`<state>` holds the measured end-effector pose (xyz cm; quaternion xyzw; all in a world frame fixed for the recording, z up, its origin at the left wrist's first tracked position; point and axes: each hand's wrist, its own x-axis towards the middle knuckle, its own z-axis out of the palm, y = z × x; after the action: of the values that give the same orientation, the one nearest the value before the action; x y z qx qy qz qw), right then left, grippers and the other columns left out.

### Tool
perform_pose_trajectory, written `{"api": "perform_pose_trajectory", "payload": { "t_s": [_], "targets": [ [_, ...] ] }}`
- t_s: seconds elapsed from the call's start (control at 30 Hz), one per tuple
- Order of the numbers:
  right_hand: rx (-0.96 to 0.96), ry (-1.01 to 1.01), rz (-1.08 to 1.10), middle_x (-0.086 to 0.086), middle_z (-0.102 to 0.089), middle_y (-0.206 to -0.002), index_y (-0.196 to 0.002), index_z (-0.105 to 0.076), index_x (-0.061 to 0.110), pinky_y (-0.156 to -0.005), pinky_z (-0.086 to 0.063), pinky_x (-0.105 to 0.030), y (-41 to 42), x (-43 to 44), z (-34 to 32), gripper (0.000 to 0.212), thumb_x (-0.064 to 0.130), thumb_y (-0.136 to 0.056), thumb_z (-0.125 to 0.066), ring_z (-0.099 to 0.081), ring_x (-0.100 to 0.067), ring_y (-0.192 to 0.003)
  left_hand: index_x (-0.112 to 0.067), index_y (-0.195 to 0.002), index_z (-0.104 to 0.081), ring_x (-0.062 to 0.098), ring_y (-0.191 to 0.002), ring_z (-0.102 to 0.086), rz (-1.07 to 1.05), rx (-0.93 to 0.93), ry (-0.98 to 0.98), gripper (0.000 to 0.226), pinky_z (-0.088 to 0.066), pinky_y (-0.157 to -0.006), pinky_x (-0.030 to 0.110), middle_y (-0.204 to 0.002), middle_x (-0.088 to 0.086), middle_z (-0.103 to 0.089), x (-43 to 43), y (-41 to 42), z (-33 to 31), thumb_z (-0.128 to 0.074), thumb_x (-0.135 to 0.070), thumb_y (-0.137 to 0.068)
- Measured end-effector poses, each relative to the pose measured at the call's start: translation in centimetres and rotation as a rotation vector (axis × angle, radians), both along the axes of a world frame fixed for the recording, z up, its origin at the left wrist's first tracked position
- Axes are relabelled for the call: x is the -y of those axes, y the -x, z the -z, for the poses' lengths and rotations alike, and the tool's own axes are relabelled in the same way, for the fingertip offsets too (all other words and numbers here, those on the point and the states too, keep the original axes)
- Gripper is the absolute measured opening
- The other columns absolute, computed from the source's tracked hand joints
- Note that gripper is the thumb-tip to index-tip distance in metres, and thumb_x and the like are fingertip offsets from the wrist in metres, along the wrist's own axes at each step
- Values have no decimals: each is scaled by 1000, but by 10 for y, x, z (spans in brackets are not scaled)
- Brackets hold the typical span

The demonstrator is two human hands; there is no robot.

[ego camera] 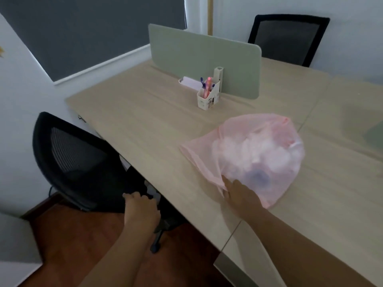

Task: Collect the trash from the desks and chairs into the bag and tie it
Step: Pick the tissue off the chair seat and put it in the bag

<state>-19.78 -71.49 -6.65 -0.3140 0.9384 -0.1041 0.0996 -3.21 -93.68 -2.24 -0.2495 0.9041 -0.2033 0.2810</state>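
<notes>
Wooden desk (157, 125), translucent pink bag (259, 154), bulging

So the bag (255, 156) sits on the desk (145, 125), near-right part of it, and I've got my right hand (238, 195) on its near edge. Pen holder (208, 96) is further back, just in front of the divider panel (205, 59). One chair (70, 160) is tucked in at the left side, my left hand (141, 208) down on its seat. Another chair (288, 38) is behind the desk, far right.
</notes>
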Motion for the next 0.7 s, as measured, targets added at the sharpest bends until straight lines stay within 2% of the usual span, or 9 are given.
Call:
{"api": "perform_pose_trajectory", "payload": {
  "t_s": [0.07, 0.13, 0.2, 0.27, 0.3, 0.4, 0.53, 0.7],
  "targets": [
    [-67, -47, -52, -11, -61, -102, -145, -40, 27, -59, -45, -33, -2, 16, 12, 51, 38, -97, -28, -63, -29, -79, -25, -136, -51, 34, -129, -39, -12, 71, 54, 50, -23, -107, 57, -138, 6, -52, 5, -5, 2, -31, -51, -99],
    [-98, -92, -94, -13, -63, -80, -128, -62, 21, -45, -47, -34, -3, 31, 23, 50, 37, -88, -35, -60, -29, -57, -24, -133, -54, 33, -126, -38, -9, 103, 92, 49, -25, -104, 56, -137, 7, -52, 15, -12, 3, -37, -52, -97],
    [-148, -135, -84, -12, -60, -72, -117, -69, 18, -40, -45, -33, -4, 46, 34, 43, 33, -83, -48, -56, -28, -49, -24, -133, -54, 33, -125, -36, 7, 136, 102, 51, -25, -101, 56, -137, 8, -51, 25, -21, 6, -36, -55, -96],
    [-175, -178, -101, -13, -60, -76, -120, -66, 16, -46, -48, -37, -9, 64, 38, 41, 27, -80, -62, -58, -29, -56, -23, -137, -50, 35, -129, -33, 1, 147, 82, 61, -22, -103, 58, -142, 10, -48, 34, -29, 10, -24, -61, -97],
    [-159, -202, -117, -13, -61, -82, -124, -63, 16, -53, -50, -39, -12, 73, 39, 43, 26, -82, -62, -60, -30, -64, -22, -141, -47, 38, -132, -30, -20, 146, 64, 66, -18, -105, 60, -146, 12, -44, 41, -32, 13, -19, -62, -97],
    [-172, -203, -151, -11, -60, -94, -130, -55, 16, -70, -51, -43, -25, 100, 38, 45, 31, -88, -51, -59, -30, -82, -23, -151, -33, 41, -145, -15, -56, 164, 14, 69, -2, -110, 67, -160, 15, -22, 64, -44, 30, -17, -63, -97],
    [-255, -120, -163, -13, -58, -89, -117, -58, 13, -70, -48, -43, -32, 138, 43, 41, 32, -86, -39, -56, -32, -81, -26, -153, -28, 39, -147, -8, -51, 134, -49, 65, 5, -111, 66, -162, 14, -15, 98, -59, 59, -20, -60, -98],
    [-404, 24, -201, -15, -53, -83, -99, -58, 10, -71, -41, -44, -17, 181, 56, 22, 22, -84, -48, -50, -32, -78, -23, -156, -15, 35, -148, -10, -137, -64, -216, 69, 1, -119, 54, -163, 11, -12, 130, -59, 93, -32, -56, -98]
  ]
}}
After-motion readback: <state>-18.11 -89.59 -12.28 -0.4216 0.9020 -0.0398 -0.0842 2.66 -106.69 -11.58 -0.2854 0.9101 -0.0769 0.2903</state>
